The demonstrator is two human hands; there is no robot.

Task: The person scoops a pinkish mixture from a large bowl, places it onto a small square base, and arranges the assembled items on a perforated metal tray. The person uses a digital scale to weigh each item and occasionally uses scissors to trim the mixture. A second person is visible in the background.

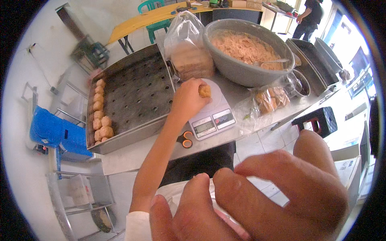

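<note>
My left hand (189, 98) is closed around a brown, rough-surfaced ball of food (204, 91), over the pan of a white digital kitchen scale (217, 98). The hand hides part of the ball, so I cannot tell whether it touches the pan. Very near the camera, my right hand (261, 197) looms large at the lower right, its fingers bent and apart with nothing visible in them. To the left sits a dark metal tray (134, 90) with holes in its base, and several similar balls (98, 105) line its left side.
Behind the scale stand a clear bag of stacked tan slices (191, 58) and a grey basin (241, 72) of crumbly orange mixture with a metal utensil (269, 62). Orange-handled scissors (187, 139) lie near the table's front edge. Another person (309, 18) stands at the far right.
</note>
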